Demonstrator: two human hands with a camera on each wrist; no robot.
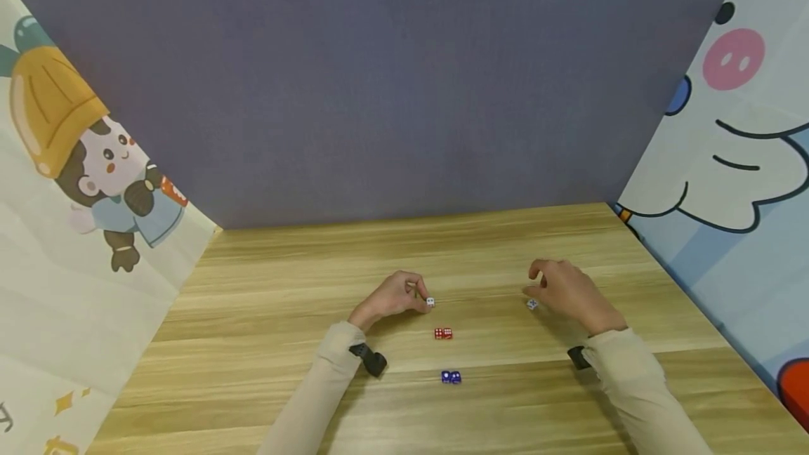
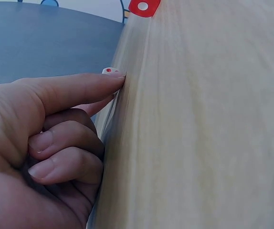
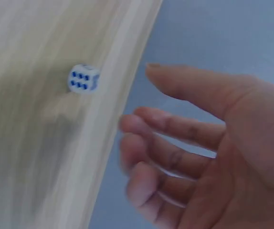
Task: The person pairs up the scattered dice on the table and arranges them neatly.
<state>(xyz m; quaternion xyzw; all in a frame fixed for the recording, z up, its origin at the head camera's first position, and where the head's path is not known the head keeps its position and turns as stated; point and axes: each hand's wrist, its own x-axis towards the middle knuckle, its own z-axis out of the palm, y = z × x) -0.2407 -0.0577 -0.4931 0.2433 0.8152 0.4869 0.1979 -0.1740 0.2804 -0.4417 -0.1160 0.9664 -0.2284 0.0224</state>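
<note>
My left hand pinches a white die between thumb and index finger at the tabletop. In the left wrist view a red pip shows on this white die, partly covered by the thumb; the other fingers are curled in. My right hand hovers beside a second white die, its thumb and fingers apart and holding nothing. The right wrist view shows blue pips on that die, lying on the table a short way from the fingertips.
Two red dice sit side by side between the hands. Nearer to me is a pair of blue dice, also touching. A grey panel rises behind the wooden table, and printed cartoon sheets flank both sides.
</note>
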